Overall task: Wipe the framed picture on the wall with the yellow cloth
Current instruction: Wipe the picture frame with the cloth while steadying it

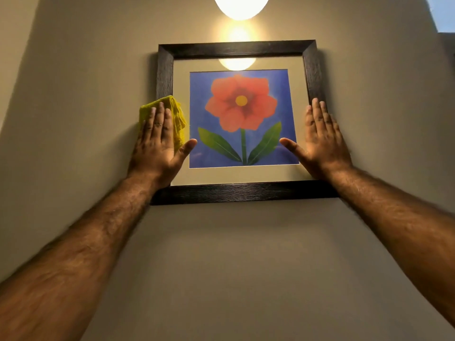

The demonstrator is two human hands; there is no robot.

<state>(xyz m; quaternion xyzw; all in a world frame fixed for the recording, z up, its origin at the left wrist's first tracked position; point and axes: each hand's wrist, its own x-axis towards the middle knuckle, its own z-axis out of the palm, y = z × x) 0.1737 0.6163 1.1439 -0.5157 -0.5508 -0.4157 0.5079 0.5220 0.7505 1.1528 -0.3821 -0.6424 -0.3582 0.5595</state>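
Wall [234, 254]: plain beige surface filling nearly the whole view, lit warmly from above.
Framed picture [240, 119]: hangs on the wall in the upper middle, square, with a dark wood frame, a pale mat, and a print of a red flower with a yellow centre and two green leaves on blue. The glass near its top shows a reflection of the lamp.
Lamp [240, 6]: a glowing rounded shade at the top edge, straight above the picture.
Arms: both bare forearms reach up from the near corners toward the picture.
Left hand [157, 141]: flat and spread open, palm toward the wall, pressing the cloth against the left side of the frame; the thumb stretches right onto the blue print. It pins the cloth rather than gripping it.
Right hand [322, 139]: flat and open, empty, laid on the right side of the frame and mat, thumb pointing left onto the print.
Yellow cloth [177, 114]: folded, lying under the left hand's fingers over the frame's left edge, its top and right side showing past them.
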